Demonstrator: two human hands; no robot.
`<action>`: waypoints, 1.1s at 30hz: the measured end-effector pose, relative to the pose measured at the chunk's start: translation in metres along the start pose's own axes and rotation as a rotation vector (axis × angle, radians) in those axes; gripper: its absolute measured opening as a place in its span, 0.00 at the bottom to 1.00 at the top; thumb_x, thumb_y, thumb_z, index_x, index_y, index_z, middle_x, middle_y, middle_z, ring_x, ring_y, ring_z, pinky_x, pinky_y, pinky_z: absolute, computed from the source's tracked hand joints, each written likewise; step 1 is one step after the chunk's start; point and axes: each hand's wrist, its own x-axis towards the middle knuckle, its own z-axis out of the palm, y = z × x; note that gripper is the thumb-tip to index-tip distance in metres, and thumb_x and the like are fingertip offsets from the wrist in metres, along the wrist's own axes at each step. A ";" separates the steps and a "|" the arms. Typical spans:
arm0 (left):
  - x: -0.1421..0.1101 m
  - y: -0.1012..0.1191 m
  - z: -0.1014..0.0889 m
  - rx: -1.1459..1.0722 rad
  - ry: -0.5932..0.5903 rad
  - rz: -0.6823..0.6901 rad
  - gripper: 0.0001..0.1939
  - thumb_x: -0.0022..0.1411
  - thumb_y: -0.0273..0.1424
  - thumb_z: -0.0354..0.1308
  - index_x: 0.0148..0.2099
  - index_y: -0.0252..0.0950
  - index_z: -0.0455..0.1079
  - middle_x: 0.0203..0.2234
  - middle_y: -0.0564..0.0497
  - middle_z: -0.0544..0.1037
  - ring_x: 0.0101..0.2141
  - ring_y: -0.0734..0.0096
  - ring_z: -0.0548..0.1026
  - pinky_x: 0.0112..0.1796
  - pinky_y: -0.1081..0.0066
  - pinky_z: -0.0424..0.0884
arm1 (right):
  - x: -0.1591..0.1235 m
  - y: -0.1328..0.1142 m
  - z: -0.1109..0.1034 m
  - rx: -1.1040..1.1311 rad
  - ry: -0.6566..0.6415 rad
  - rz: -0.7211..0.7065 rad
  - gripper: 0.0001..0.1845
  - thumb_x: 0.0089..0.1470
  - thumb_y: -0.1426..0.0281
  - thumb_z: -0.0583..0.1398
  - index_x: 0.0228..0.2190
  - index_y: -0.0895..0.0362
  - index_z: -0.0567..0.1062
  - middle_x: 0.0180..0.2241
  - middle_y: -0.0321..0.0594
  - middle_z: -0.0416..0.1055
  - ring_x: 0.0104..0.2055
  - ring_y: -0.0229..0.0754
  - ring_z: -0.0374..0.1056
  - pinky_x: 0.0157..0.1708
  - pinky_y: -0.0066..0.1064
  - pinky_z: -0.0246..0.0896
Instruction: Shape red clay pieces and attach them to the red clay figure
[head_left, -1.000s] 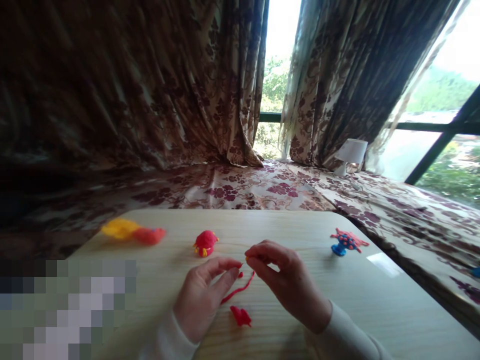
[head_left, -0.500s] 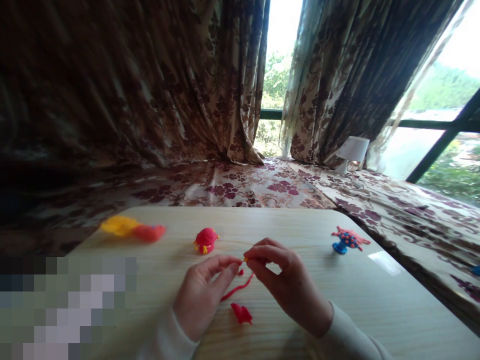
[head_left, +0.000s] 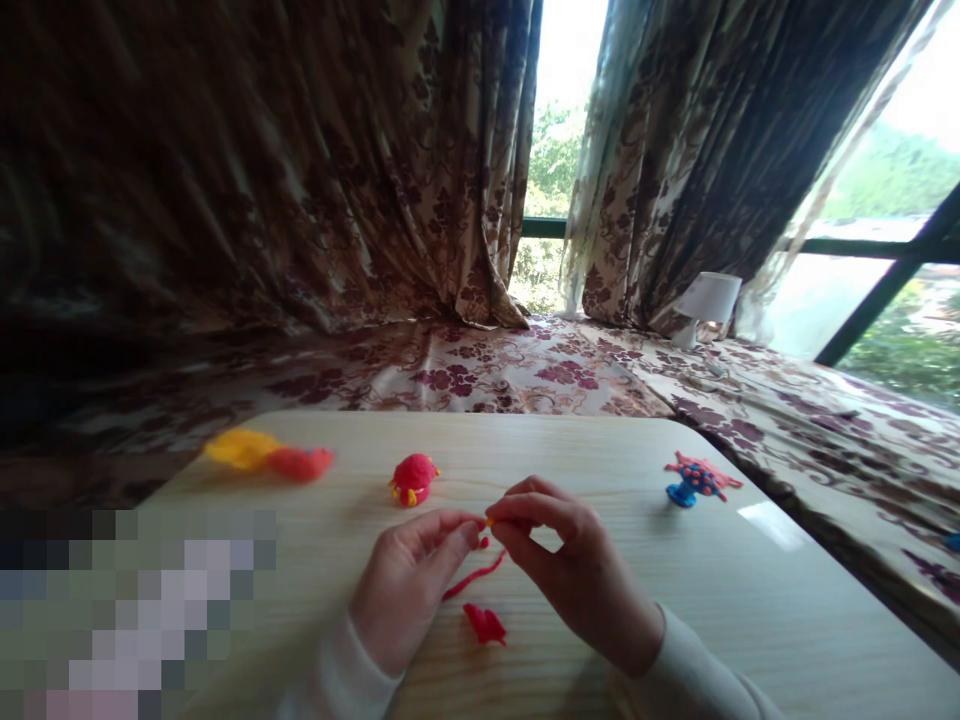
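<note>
My left hand [head_left: 409,580] is closed in a pinch, with a trace of red modelling clay at its fingertips. Thumb and forefinger of my right hand [head_left: 577,560] pinch a small piece of yellow modelling clay [head_left: 490,522], and the fingertips of both hands nearly meet. Just below them lies a small red clay ball [head_left: 484,543]. A thin red clay strand [head_left: 474,577] runs slantwise between the hands on the table. Closer to me is a torn, flattened lump of red clay [head_left: 485,624].
On the pale wooden table [head_left: 360,650] stand a red clay figure with yellow bits [head_left: 414,478] and a blue figure with pink arms [head_left: 694,480]. Yellow and red clay [head_left: 270,457] lies far left. Behind, a white lamp [head_left: 709,297] stands on patterned cloth.
Both hands stay almost in place, still pinching at the same spot. Less red shows at my left fingertips than before. The clay pieces on the table have not moved.
</note>
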 end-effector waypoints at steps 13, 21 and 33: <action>-0.001 0.001 0.001 -0.077 0.015 -0.026 0.13 0.47 0.40 0.63 0.30 0.35 0.77 0.25 0.51 0.81 0.31 0.70 0.76 0.35 0.75 0.71 | -0.002 0.002 0.004 -0.042 0.006 0.002 0.07 0.53 0.76 0.59 0.31 0.57 0.78 0.28 0.38 0.69 0.29 0.35 0.66 0.29 0.26 0.62; -0.001 -0.001 0.002 -0.175 0.007 -0.090 0.14 0.44 0.39 0.66 0.31 0.35 0.78 0.26 0.51 0.81 0.31 0.72 0.76 0.35 0.76 0.71 | -0.003 -0.001 0.004 -0.139 0.004 -0.035 0.09 0.53 0.78 0.58 0.31 0.56 0.78 0.29 0.37 0.68 0.30 0.35 0.66 0.31 0.26 0.61; -0.001 0.003 0.001 -0.162 -0.008 -0.070 0.15 0.44 0.39 0.66 0.30 0.32 0.75 0.25 0.50 0.80 0.30 0.70 0.74 0.35 0.74 0.69 | -0.005 -0.002 0.004 -0.131 -0.048 -0.027 0.09 0.52 0.79 0.58 0.34 0.56 0.75 0.31 0.37 0.69 0.31 0.34 0.66 0.32 0.26 0.61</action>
